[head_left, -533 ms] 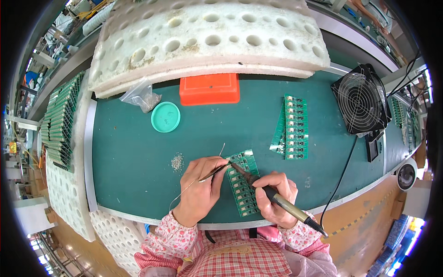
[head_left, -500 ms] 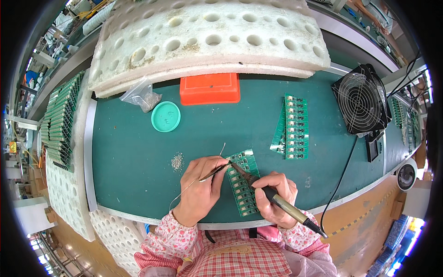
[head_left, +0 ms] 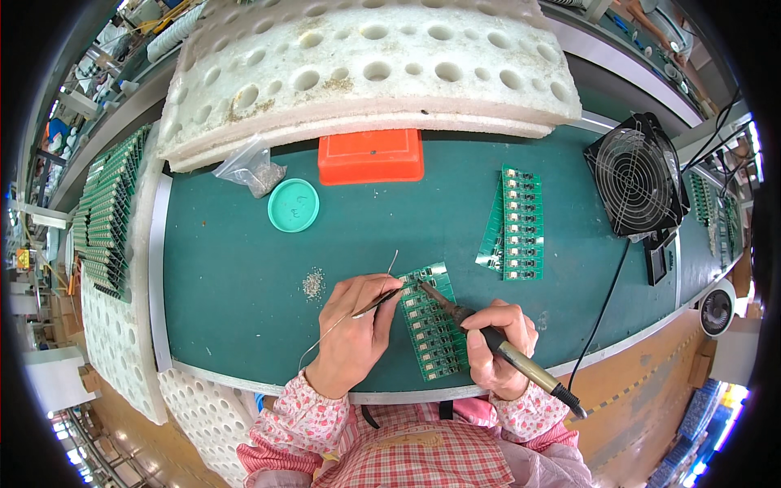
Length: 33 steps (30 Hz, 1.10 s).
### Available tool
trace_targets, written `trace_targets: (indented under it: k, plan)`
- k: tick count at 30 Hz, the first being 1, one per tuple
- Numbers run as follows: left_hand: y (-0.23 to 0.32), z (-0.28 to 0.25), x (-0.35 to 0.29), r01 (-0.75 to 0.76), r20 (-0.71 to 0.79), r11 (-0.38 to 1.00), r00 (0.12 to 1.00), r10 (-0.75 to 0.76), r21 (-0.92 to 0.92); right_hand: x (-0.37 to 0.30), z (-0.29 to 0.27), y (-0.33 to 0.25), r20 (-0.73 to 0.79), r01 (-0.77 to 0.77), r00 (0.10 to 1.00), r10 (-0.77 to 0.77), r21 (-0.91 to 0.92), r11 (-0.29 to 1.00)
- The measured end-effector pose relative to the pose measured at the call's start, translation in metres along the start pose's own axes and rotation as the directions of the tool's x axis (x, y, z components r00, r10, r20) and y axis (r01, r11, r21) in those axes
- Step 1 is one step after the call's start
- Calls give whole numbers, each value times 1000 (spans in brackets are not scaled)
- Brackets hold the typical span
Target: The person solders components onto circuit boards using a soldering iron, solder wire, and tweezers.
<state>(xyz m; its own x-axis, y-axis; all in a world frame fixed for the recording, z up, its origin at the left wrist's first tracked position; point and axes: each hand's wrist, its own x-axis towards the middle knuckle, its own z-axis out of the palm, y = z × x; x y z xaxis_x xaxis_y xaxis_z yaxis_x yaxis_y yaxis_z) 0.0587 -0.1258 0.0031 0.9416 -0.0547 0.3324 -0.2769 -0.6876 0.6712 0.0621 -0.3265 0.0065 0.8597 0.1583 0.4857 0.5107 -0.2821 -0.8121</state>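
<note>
My left hand [head_left: 351, 333] is closed around dark, slim tweezers [head_left: 376, 303], whose points reach the upper left edge of a green circuit board panel [head_left: 434, 346]. A thin silver solder wire [head_left: 329, 332] also passes through its fingers, with one end sticking up past them. Pinched in my right hand [head_left: 503, 346] is a soldering iron [head_left: 525, 368]. Its tip points down at the panel's upper rows, to the right of the tweezers; whether it touches cannot be made out. Rows of small white and black parts cover the panel, which lies tilted on the green mat.
Small loose parts [head_left: 313, 284] lie in a pile left of my hands. Behind are a turquoise lid [head_left: 293, 206], a plastic bag [head_left: 259, 172], a red box [head_left: 371, 159] and white foam [head_left: 366, 98]. Two board panels [head_left: 523, 224] and a black fan [head_left: 637, 175] stand rightward.
My right hand has drawn the soldering iron a little to the right, so its tip has left the tweezers' points. My left hand has hardly moved.
</note>
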Motion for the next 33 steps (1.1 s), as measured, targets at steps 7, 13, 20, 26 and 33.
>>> trace_targets:
  k: [7,13,20,26,33]
  plan:
    - [2,0,3,-2,-17,1000,1000,2,22,3,-6,1,-25,42,999,-43,-42,998]
    - [8,-18,8,-112,40,992,993,110,59,30,-18,-25,105,169,984,-143,-325,930]
    - [15,-45,-22,-370,260,900,915,310,230,26,-8,-14,415,368,878,-239,-265,891]
    - [11,-56,-40,-167,195,985,968,156,44,-2,8,-10,282,183,948,-144,-115,976]
    - [-10,-55,-47,77,-111,994,991,-69,72,-17,-21,-11,-31,-130,992,126,-194,972]
